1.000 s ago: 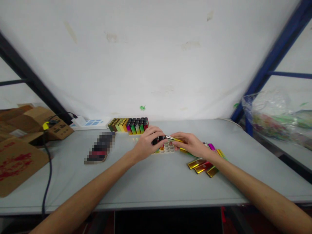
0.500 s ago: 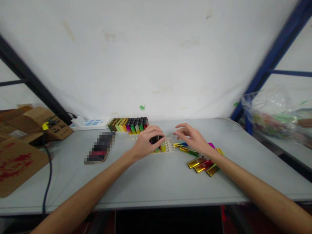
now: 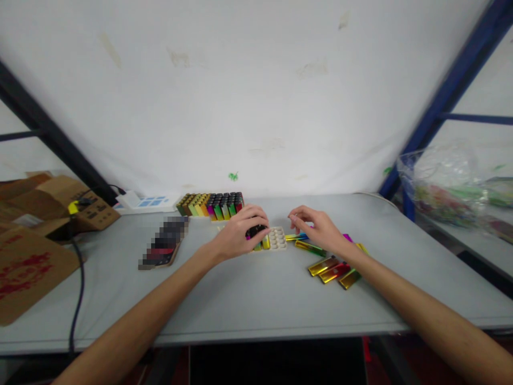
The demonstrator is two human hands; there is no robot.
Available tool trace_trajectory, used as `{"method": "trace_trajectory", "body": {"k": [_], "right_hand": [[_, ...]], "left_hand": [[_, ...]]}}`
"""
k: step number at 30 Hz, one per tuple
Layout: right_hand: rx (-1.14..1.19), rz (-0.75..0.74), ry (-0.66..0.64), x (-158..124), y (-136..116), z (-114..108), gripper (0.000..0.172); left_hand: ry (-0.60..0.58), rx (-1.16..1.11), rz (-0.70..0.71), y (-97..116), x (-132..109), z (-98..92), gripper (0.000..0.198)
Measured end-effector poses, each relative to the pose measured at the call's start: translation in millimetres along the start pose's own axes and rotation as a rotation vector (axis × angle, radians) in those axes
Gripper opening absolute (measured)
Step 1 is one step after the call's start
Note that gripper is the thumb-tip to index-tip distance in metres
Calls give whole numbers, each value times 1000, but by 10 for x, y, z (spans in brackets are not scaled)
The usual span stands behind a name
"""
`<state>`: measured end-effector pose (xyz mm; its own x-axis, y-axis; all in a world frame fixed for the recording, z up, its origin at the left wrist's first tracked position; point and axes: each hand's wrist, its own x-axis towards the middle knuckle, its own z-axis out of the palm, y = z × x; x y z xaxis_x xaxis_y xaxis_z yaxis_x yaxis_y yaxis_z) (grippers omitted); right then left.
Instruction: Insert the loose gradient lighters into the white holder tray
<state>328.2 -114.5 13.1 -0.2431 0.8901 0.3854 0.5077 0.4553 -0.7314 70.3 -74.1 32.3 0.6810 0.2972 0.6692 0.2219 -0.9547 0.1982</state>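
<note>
My left hand (image 3: 240, 232) curves over several black-topped lighters (image 3: 256, 231) in a pale tray (image 3: 277, 238), with thumb and fingers around their tops. The tray's right end shows bare round slots. My right hand (image 3: 315, 227) is held just right of the tray, fingers bent and slightly apart, with nothing visible in it. Beneath and beside it lie shiny lighters, among them a yellow-green one (image 3: 310, 248), a gold one (image 3: 323, 266) and a red-gold one (image 3: 334, 272). My right forearm partly covers others.
Upright lighters (image 3: 226, 206) stand in rows near the wall. A phone-like object (image 3: 166, 243), partly pixelated, lies left of my hands. Further left are a power strip (image 3: 154, 203), a cardboard box (image 3: 64, 198) and a black cable (image 3: 78, 289). A clear plastic bag (image 3: 449, 187) is at right.
My left hand has shifted very slightly left. The fingers of my right hand have drawn closer together and curled a little more. The lighters on the table lie as before.
</note>
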Motion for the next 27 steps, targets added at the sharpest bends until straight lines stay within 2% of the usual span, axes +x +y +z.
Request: {"method": "trace_trajectory", "body": {"k": [7,27], "right_hand": [[-68,-27,-5,19,26,-40,28],[-97,-34,-8,33,50,-93,26]], "left_hand": [[-24,4,16,20,8,-31,8],[21,-12,62,28,15,-70,7]]}}
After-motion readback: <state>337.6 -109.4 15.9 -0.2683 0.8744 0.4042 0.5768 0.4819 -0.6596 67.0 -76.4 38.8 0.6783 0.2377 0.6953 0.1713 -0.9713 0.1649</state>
